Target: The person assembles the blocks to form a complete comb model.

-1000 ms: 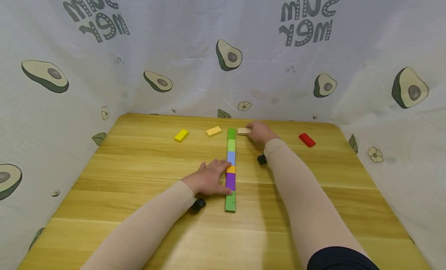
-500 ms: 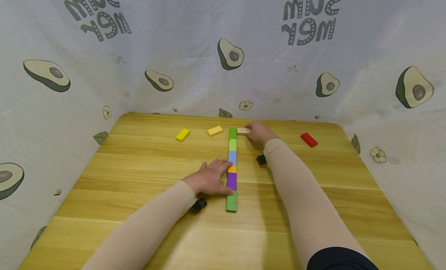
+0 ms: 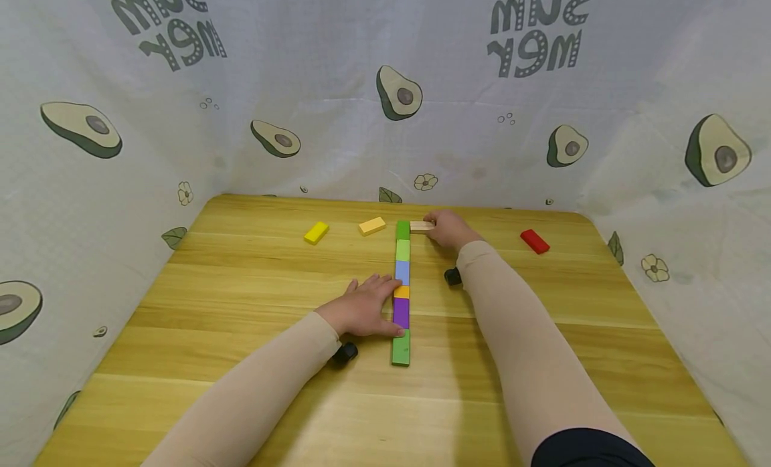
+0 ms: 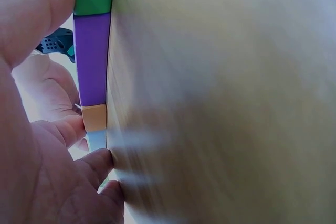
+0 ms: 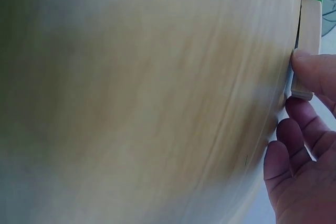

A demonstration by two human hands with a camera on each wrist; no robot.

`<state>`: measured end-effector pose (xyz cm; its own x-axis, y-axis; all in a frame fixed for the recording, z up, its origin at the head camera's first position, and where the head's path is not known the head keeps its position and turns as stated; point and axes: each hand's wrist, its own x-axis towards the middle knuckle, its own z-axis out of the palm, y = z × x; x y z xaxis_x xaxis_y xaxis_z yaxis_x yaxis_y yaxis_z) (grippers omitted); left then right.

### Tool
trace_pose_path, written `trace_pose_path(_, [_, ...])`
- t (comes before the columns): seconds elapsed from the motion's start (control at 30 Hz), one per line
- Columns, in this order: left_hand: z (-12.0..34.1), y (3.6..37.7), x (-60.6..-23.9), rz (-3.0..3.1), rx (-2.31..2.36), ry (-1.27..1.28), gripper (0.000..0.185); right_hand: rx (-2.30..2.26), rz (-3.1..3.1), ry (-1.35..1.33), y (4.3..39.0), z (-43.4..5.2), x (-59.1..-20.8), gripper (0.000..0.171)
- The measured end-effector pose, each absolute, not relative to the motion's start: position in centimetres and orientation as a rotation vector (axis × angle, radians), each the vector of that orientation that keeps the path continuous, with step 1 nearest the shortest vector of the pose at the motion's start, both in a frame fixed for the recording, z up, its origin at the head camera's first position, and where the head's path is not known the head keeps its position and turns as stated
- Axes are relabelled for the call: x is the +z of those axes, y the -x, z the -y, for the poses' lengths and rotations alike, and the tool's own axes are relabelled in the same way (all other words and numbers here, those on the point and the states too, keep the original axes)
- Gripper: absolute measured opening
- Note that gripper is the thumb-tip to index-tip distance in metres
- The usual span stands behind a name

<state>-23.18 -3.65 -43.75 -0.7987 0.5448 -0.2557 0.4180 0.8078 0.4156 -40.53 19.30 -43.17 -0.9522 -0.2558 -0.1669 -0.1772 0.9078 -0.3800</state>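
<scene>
the desk [image 3: 241,300] is a wide wooden top, closed in by a cloth printed with avocados [image 3: 337,65]. on it lies a long row of coloured blocks [image 3: 400,293], set end to end and flat, running away from the person. the left hand [image 3: 361,310] rests open, its straight fingers [image 4: 89,163] against the near part of the row, beside the purple block [image 4: 92,59] and the small orange one [image 4: 95,117]. the right hand [image 3: 446,227] is at the far end; its grip is clamped on a pale wooden block [image 5: 308,30], thumb and fingertips pinching one end while the other end touches the side of the dark green block [image 3: 402,230]. the pale block looks light, stiff and smooth, so it may slip; a hold on its two long sides seems best. left of this grip lie an orange-yellow block [image 3: 371,225] and a yellow block [image 3: 316,232], to its right a red block [image 3: 534,241].
</scene>
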Motion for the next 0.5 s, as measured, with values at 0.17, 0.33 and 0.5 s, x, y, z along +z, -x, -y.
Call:
trace_pose_path(0.17, [3.66, 23.16, -43.69, -2.627, 0.483, -0.724, 0.099, -0.549, -2.854, 0.316, 40.23, -19.22, -43.01, 0.040])
trace_pose_path(0.33, [3.68, 23.13, -43.65, -2.624, 0.491, -0.722, 0.100, -0.563, -2.848, 0.307, 40.22, -19.22, -42.95, 0.041])
trace_pose_path(0.5, [3.70, 23.12, -43.67, -2.628, 0.495, -0.725, 0.100, -0.551, -2.851, 0.308, 40.34, -19.28, -43.03, 0.043])
